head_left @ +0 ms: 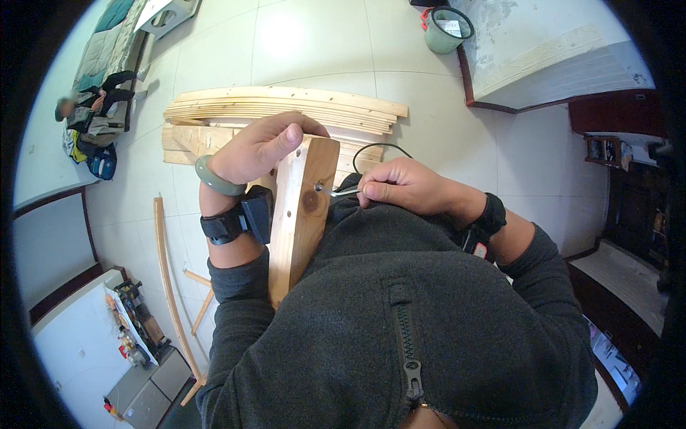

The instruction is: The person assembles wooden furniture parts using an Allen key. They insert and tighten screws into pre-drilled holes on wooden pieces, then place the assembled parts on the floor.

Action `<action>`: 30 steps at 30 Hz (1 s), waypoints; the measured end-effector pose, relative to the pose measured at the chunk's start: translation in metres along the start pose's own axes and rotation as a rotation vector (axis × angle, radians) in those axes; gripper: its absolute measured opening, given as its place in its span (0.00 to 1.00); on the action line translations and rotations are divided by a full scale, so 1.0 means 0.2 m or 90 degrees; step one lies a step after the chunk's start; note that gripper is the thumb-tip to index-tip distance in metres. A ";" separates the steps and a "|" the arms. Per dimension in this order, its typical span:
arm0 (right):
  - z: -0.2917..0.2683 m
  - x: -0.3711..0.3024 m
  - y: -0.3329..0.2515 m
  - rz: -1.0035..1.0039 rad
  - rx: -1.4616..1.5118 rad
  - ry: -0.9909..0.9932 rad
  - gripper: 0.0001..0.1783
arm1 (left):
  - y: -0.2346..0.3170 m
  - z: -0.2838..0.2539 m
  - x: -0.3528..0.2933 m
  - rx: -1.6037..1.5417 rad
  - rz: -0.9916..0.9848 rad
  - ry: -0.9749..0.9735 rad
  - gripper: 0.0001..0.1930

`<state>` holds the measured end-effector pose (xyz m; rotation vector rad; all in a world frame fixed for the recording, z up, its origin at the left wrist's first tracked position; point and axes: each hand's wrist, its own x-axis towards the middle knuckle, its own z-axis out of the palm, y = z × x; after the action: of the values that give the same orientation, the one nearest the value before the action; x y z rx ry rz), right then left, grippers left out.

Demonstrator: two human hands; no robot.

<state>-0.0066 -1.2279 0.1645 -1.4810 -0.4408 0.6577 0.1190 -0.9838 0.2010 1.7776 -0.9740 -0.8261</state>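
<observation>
A pale wooden post (294, 207) stands close against my body, tilted, with knots and several drilled holes in its faces. My left hand (261, 146) grips its upper end, fingers curled over the far side and thumb raised. A bent metal hex key (343, 192) reaches from my right hand (406, 184) to a hole in the post's right face. Its tip sits at that hole; how deep it goes is hidden. The fingers of my right hand are closed around the other end of the hex key.
Stacked wooden slats (286, 101) and boards lie on the tiled floor just beyond the post. A long curved wooden rail (166, 264) lies at the left. A green bin (444, 36) stands far right, by a wall. Another person (100, 100) sits on a bed at far left.
</observation>
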 end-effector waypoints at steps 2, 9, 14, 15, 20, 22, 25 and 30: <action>0.00 0.01 0.01 0.011 0.013 -0.004 0.19 | 0.00 0.00 0.00 0.007 -0.008 -0.003 0.36; -0.01 0.04 0.02 0.012 -0.108 0.019 0.17 | -0.01 0.01 0.00 0.023 -0.023 -0.023 0.33; 0.01 -0.01 -0.02 -0.089 -0.118 0.080 0.13 | -0.02 0.04 -0.03 0.010 -0.004 -0.005 0.30; 0.02 -0.02 -0.03 -0.091 -0.105 0.083 0.12 | -0.02 0.04 -0.03 0.007 -0.006 -0.010 0.30; 0.08 -0.02 -0.12 -0.098 -0.008 0.113 0.11 | -0.02 0.05 -0.04 0.026 -0.073 -0.064 0.35; 0.08 0.00 -0.17 -0.130 -0.028 0.143 0.11 | -0.01 0.04 -0.04 0.030 -0.056 -0.064 0.34; 0.07 0.02 -0.22 -0.161 -0.224 0.180 0.13 | -0.02 0.04 -0.04 0.031 -0.058 -0.061 0.34; 0.13 0.04 -0.21 -0.109 -0.424 0.135 0.09 | -0.05 0.06 -0.04 0.030 -0.039 -0.041 0.33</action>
<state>-0.0111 -1.2015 0.2058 -2.0868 -0.6506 0.2096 0.1068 -0.9789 0.1890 1.8396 -0.9921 -0.9098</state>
